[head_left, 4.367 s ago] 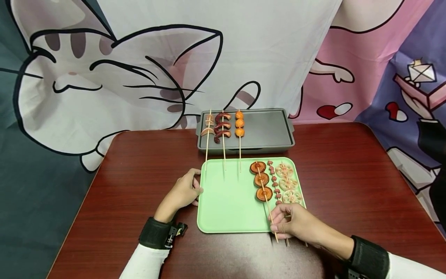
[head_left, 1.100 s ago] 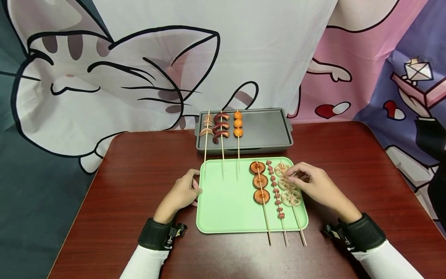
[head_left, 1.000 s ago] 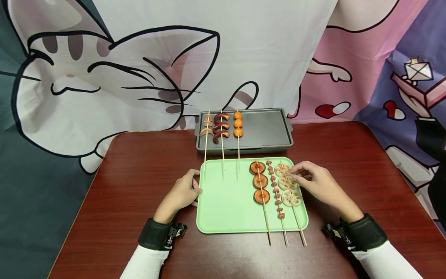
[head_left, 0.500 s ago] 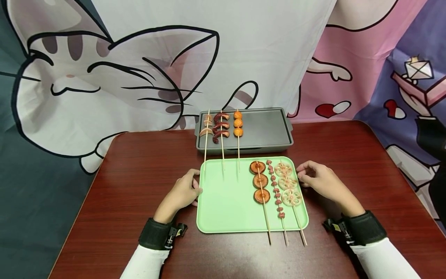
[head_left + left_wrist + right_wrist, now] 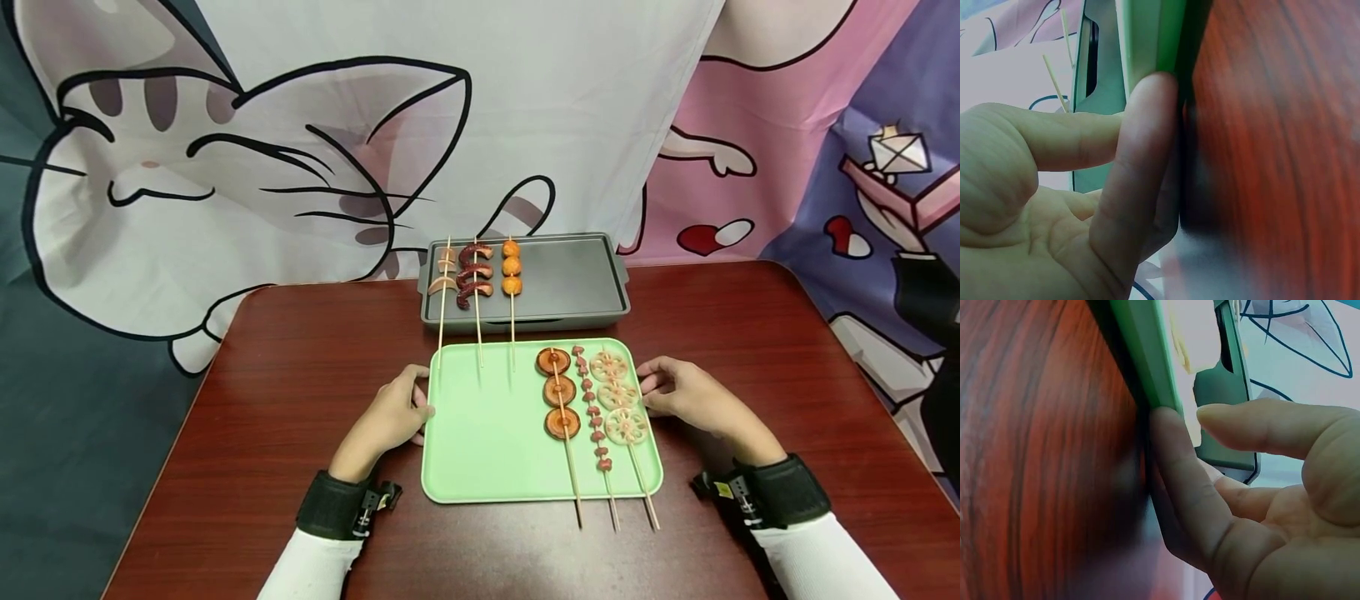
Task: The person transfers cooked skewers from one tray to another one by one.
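A green tray lies in the middle of the red-brown table. On its right half are three skewers: brown round slices, small red bits and lotus root slices. My left hand rests at the tray's left edge, one finger pressed against the rim. My right hand is at the right edge. There a finger lies against the rim and the thumb hovers just above it. Neither hand holds a skewer.
Behind the tray stands a grey pan holding three skewers at its left: pale slices, dark curled pieces and orange balls. Their sticks reach over the tray's far edge. A cartoon cloth hangs behind the table.
My right hand left the skewer sticks at the near side, touched the lotus root skewer, then drew back to the tray's right edge. The left hand has not moved.
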A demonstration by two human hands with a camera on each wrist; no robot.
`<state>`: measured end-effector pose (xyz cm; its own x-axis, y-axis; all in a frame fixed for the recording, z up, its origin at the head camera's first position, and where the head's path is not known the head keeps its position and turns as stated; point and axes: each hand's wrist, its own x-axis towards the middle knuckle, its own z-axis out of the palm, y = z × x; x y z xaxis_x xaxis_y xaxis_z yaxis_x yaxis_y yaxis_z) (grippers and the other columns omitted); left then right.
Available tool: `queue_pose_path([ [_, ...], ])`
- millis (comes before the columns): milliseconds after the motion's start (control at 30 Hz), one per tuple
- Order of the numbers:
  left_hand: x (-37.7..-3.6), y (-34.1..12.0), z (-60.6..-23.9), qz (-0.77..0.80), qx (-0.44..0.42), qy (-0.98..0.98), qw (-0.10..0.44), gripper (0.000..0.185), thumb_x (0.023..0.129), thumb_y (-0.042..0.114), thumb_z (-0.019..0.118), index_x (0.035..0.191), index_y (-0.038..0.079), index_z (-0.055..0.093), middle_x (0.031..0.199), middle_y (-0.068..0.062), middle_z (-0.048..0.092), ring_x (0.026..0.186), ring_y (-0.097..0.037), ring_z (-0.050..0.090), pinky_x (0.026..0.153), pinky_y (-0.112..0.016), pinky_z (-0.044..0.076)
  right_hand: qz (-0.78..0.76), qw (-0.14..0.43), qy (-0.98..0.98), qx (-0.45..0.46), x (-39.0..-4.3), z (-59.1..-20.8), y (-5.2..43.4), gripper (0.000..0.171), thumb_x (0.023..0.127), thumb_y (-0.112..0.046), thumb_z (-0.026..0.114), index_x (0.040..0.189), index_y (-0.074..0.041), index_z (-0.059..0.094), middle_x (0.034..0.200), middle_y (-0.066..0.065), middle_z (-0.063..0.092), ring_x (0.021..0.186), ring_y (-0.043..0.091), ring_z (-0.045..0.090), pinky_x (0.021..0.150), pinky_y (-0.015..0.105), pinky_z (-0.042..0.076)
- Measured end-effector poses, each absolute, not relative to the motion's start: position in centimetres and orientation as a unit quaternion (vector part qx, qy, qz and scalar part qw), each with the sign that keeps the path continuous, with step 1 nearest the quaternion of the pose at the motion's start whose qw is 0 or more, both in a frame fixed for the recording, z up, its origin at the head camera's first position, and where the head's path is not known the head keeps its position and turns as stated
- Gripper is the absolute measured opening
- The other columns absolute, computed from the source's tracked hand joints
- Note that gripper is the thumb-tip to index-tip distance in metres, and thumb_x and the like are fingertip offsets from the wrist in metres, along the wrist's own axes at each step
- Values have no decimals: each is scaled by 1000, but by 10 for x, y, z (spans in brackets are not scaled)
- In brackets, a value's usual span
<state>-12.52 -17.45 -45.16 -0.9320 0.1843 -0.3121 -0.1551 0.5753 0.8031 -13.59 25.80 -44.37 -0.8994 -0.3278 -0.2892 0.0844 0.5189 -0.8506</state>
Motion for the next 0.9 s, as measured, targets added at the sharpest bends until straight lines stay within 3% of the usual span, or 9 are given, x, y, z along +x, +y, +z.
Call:
queue_pose_path([
  [233,-125,-175,-452,461,10,868,184,58,97,-4,64,150,-1,40,88,-14,55,62,-23,60,54,-35,62,-449,187,870,-84,-136,-447,258,44,92,-1,71,130,15,54,108,20,65,95,22,61,72,22,55],
  [500,-124,-176,-451,459,10,869,183,58,97,-5,63,150,-1,40,87,-13,56,62,-23,59,53,-34,61,-445,184,872,-90,-137,-453,260,47,89,-1,74,129,14,54,101,16,64,88,19,59,68,22,52],
  [900,-124,-175,-448,449,10,874,187,58,97,-4,64,150,-1,41,91,-15,55,59,-22,62,53,-34,62,-472,190,857,-84,-134,-453,259,43,91,1,71,128,14,54,97,15,63,80,16,60,65,23,55],
])
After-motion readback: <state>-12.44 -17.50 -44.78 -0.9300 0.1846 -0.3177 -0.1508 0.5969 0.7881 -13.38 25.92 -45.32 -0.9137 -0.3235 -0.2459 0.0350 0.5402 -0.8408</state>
